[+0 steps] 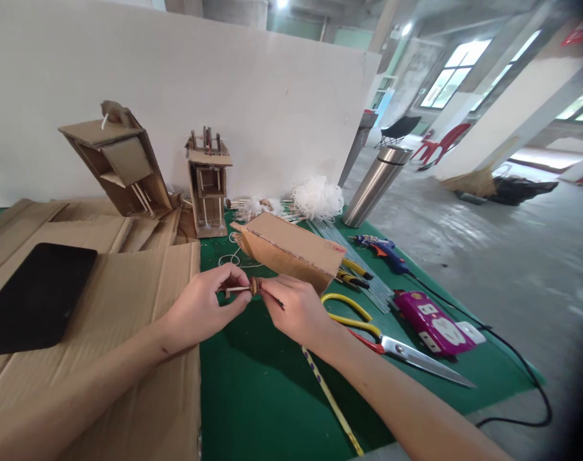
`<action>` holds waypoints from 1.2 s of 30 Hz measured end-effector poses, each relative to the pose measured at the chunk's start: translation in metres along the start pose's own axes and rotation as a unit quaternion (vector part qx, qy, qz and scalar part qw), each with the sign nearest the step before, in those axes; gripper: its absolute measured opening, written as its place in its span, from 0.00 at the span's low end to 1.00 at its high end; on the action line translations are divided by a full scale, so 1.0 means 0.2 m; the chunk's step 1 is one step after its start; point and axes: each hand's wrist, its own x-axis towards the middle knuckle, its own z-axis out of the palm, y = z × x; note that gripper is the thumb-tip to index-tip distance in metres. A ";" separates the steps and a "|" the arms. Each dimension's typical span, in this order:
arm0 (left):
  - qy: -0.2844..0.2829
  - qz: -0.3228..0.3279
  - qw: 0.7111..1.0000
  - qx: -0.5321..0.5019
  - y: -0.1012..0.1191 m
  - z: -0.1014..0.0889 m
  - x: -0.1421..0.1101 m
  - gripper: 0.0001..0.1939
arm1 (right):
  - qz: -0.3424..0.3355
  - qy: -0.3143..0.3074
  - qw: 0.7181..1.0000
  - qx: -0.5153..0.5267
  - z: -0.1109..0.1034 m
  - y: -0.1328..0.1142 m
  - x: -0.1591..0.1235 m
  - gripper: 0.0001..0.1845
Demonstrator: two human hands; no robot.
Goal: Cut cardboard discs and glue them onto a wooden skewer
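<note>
Over the green tabletop, my left hand (pixel 209 307) pinches a small round brown piece (pixel 254 286), which looks like a stack of cardboard discs, between thumb and index finger. A thin pale stick (pixel 237 289) runs through or against it, pointing into the curve of my left hand. From the other side my right hand (pixel 296 310) has its fingertips closed at the same piece; what exactly they grip is partly hidden. Just behind both hands lies a folded cardboard box form (pixel 291 246). A spotted yellow pencil-like rod (pixel 332 400) lies below my right wrist.
Scissors (pixel 407 355), yellow-black handled pliers (pixel 353 272), a glue gun (pixel 385 253) and a purple power strip (pixel 430 323) lie right. A steel flask (pixel 378 186) and two cardboard models (pixel 207 192) stand behind. Left are cardboard sheets (pixel 152 282) and a black tablet (pixel 36 298).
</note>
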 end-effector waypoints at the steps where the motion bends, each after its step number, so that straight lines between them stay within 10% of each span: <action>1: 0.002 -0.001 1.000 -0.014 -0.01 0.01 0.00 0.01 | 0.005 0.005 1.000 0.015 0.00 0.00 0.00 0.13; 17: 0.016 0.085 0.996 -0.018 -0.01 0.01 -0.02 0.12 | 0.053 0.021 0.962 0.266 0.01 0.00 0.01 0.13; 36: -0.034 -0.017 0.953 -0.301 0.02 0.06 -0.02 0.07 | 0.013 0.033 0.978 0.205 0.00 -0.02 -0.02 0.14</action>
